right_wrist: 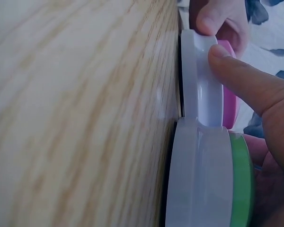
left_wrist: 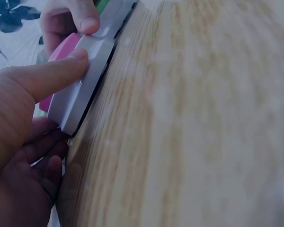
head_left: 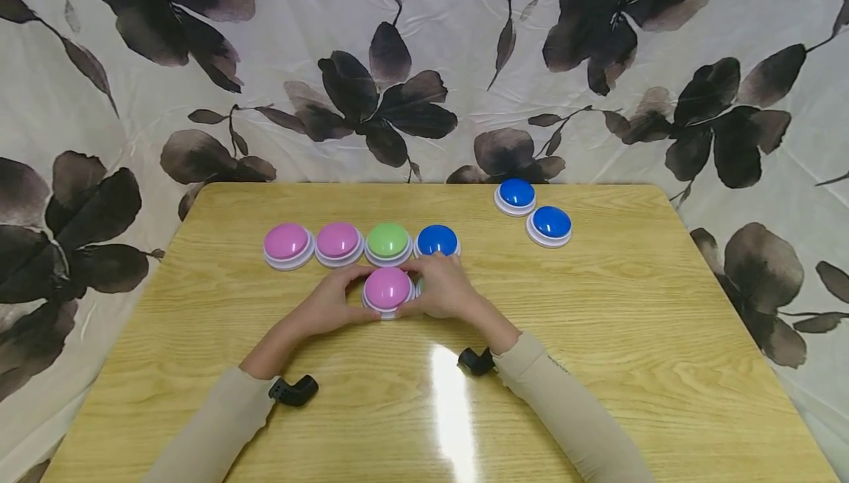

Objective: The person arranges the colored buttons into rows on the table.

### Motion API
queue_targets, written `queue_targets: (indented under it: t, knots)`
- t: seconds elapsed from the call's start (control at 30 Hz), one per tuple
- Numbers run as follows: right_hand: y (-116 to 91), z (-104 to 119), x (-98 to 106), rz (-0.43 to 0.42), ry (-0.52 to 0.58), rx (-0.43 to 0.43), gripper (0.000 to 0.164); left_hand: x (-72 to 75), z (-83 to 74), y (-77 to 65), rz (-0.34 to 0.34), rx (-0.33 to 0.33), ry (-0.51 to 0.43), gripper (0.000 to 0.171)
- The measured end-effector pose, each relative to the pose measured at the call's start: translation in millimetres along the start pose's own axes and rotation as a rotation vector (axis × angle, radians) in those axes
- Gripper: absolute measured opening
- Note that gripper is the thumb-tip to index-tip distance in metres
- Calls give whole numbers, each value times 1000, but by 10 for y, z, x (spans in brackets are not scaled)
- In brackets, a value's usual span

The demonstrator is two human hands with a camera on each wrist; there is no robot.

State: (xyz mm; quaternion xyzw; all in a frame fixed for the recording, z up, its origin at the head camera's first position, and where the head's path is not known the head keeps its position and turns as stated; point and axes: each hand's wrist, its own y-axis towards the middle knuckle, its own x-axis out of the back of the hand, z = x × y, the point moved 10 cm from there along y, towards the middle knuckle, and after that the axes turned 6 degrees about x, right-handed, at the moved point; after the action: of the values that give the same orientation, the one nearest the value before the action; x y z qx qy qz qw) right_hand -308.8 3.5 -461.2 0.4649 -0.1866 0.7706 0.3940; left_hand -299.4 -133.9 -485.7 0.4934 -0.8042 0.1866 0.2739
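A pink dome push button (head_left: 388, 289) on a white round base lies on the table, between both hands. My left hand (head_left: 328, 304) grips its base from the left, thumb on the near side and fingers round the far side. From the right, my right hand (head_left: 443, 289) holds the same base between thumb and forefinger. Beneath the right palm sits a green button (right_wrist: 241, 182), its base right against the pink one's; the head view mostly hides it. Just behind stand another green button (head_left: 388, 240) and a blue button (head_left: 436, 238), partly covered by the right fingers.
Two more pink buttons (head_left: 287, 241) continue the back row to the left. Near the table's far edge, to the right, sit two blue buttons (head_left: 551, 223) close together. A floral cloth (head_left: 424, 63) hangs behind the wooden table (head_left: 630, 365).
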Motion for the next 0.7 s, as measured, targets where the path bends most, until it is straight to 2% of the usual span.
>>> queue_targets:
  t: [0.3,0.43,0.57,0.7]
  knots:
    - [-20,7,0,-3,16,-2,75,-9,-35,-30,-17,-22,-8,75]
    - [-25,9,29,-9,0,-5,76,3,-40,-34,7,-16,-43,87]
    - [-31,22,159,-33,22,-4,78,95,-65,-48,64,-21,-94,90]
    - [-86,42,378,-63,141,13,71,257,-52,-124,108,7,-73,74]
